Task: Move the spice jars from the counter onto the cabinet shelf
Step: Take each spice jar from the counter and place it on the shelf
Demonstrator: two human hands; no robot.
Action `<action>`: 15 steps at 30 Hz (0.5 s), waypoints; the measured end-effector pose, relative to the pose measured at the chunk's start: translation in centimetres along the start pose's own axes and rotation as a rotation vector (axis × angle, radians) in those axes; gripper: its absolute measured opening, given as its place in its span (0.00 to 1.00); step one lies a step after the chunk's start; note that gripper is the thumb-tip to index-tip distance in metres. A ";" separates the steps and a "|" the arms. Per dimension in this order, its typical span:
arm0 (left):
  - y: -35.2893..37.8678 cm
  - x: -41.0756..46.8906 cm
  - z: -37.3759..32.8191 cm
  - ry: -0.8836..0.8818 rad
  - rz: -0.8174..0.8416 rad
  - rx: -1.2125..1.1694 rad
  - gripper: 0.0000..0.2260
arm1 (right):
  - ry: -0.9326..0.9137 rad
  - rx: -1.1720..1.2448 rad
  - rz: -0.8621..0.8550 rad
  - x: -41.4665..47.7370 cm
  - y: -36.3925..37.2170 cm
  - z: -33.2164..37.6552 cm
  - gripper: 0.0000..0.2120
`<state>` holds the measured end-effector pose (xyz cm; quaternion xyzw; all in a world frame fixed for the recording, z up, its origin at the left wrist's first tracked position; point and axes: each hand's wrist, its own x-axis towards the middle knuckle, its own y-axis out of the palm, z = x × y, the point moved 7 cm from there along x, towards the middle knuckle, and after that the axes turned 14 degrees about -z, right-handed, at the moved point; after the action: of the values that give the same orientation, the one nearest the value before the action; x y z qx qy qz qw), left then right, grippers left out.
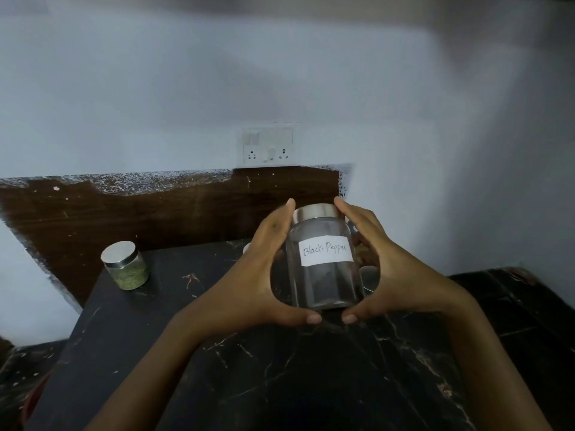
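We saw the pepper jar [323,269] held between both hands over the middle of the dark marble desk [280,384]. It stood nearly upright, and its white label [326,252] reading "Black Pepper" faced us. The left hand [264,275] cupped the jar's left side and the right hand [389,269] its right side. Both sets of fingers [287,213] were curled round the glass and reached up to the metal lid [314,213], while the two thumbs met just below the base. The contents looked dark and low in the jar. We could not tell whether the base touched the desk or hung just above it.

A green jar [126,265] with a metal lid stood well apart to the left, near the desk's back corner. Part of another lid [371,276] showed just behind the right hand, mostly hidden.

Behind the desk ran a brown wooden panel [155,213] flecked with white paint. Above it, on the pale wall [155,104], sat a white socket plate [268,146].
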<state>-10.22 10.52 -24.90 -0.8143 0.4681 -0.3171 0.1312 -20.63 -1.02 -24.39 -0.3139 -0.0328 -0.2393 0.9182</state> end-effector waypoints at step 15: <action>-6.7 -0.3 0.8 0.080 0.040 0.132 0.58 | -0.059 -0.037 -0.037 1.9 2.8 4.9 0.58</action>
<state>-5.25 14.22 -22.16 -0.7811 0.4673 -0.3767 0.1720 -17.21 3.06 -21.66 -0.3371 -0.0611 -0.2476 0.9063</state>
